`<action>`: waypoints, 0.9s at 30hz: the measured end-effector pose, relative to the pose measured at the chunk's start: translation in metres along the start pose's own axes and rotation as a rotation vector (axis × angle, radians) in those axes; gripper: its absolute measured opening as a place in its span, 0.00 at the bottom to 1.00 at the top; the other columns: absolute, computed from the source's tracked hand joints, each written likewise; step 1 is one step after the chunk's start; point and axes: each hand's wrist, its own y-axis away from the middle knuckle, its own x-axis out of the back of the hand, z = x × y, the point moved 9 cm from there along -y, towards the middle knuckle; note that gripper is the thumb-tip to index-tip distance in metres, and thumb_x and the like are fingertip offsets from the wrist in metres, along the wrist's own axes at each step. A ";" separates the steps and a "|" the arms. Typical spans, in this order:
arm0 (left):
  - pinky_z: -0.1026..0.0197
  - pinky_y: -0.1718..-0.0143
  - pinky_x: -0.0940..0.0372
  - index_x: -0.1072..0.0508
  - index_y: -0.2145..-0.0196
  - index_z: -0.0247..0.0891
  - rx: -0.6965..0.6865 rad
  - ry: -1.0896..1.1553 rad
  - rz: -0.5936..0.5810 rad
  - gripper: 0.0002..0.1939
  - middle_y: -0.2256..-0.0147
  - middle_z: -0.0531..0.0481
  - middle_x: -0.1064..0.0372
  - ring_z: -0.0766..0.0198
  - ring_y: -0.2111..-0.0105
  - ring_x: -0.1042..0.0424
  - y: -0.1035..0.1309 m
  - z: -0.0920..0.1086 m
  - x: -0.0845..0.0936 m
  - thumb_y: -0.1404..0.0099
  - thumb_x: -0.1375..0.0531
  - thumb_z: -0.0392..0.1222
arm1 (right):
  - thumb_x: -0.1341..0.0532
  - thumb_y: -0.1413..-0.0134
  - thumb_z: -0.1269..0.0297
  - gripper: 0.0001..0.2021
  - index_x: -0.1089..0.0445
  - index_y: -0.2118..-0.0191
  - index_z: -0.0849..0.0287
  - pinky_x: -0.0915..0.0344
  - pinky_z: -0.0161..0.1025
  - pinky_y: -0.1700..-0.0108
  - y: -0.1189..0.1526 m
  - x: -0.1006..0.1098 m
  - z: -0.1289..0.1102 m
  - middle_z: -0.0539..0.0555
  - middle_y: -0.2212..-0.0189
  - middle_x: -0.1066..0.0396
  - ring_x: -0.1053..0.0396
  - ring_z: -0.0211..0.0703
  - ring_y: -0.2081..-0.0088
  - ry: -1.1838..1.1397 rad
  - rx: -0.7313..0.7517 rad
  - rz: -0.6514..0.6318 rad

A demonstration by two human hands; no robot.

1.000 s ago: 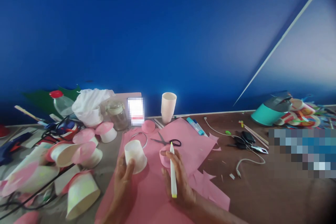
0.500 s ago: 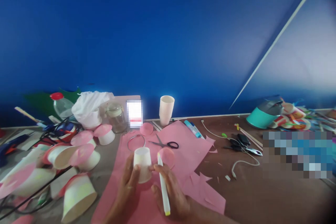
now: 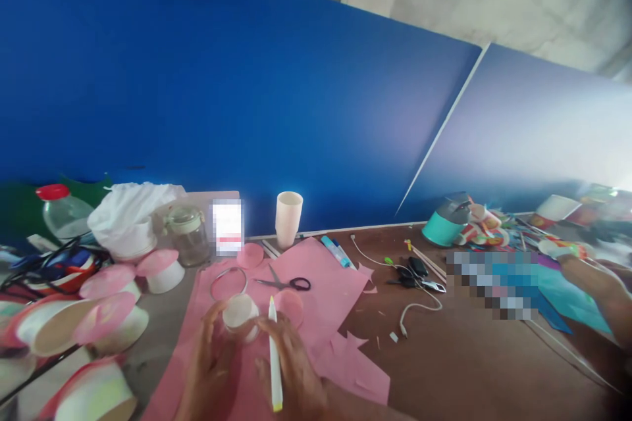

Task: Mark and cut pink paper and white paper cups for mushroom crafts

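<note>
A white paper cup (image 3: 240,317) is low in the middle, over the pink paper, its rim turned up toward me. My left hand (image 3: 210,358) is curved around the cup's left side, with the fingers against it. Between the fingers of my right hand (image 3: 301,368) is a white marker with yellow ends (image 3: 274,362), pointing away from me. The right fingertips also reach the cup's right side. Beyond the hands, scissors (image 3: 284,282) with dark handles lie on the pink paper (image 3: 316,270), near a pink paper disc (image 3: 289,308) and a thin ring (image 3: 212,283).
Stacked paper cups (image 3: 288,220) stand by the blue partition (image 3: 247,92). Pink-topped cups (image 3: 165,273) and a glass jar (image 3: 186,240) crowd the left. Keys (image 3: 415,270), a white cable (image 3: 419,306) and a teal container (image 3: 442,227) lie right. Another person's arm (image 3: 597,286) reaches in.
My view has swung right and up. The cup has tipped so its opening faces me more. The marker remains in my right hand, and another person's arm now shows at right.
</note>
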 end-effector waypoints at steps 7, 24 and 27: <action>0.45 0.42 0.37 0.35 0.42 0.45 -0.002 -0.099 -0.067 0.26 0.44 0.42 0.30 0.44 0.42 0.32 0.003 -0.005 -0.005 0.37 0.39 0.48 | 0.47 0.34 0.61 0.29 0.48 0.30 0.52 0.20 0.56 0.51 0.001 0.007 0.001 0.59 0.49 0.22 0.21 0.61 0.50 0.059 0.020 0.064; 0.43 0.47 0.30 0.32 0.45 0.39 -0.119 -0.010 -0.085 0.24 0.49 0.40 0.26 0.44 0.49 0.26 -0.005 -0.007 -0.010 0.35 0.40 0.53 | 0.45 0.33 0.63 0.27 0.45 0.30 0.47 0.22 0.52 0.48 0.028 -0.010 0.032 0.57 0.44 0.25 0.23 0.59 0.48 0.024 -0.040 0.088; 0.44 0.46 0.32 0.30 0.46 0.40 -0.110 0.024 -0.055 0.25 0.49 0.40 0.26 0.44 0.47 0.27 -0.007 -0.003 -0.006 0.37 0.37 0.54 | 0.44 0.34 0.60 0.28 0.47 0.30 0.44 0.20 0.51 0.52 0.029 -0.009 0.028 0.56 0.46 0.24 0.21 0.59 0.52 0.020 -0.006 0.088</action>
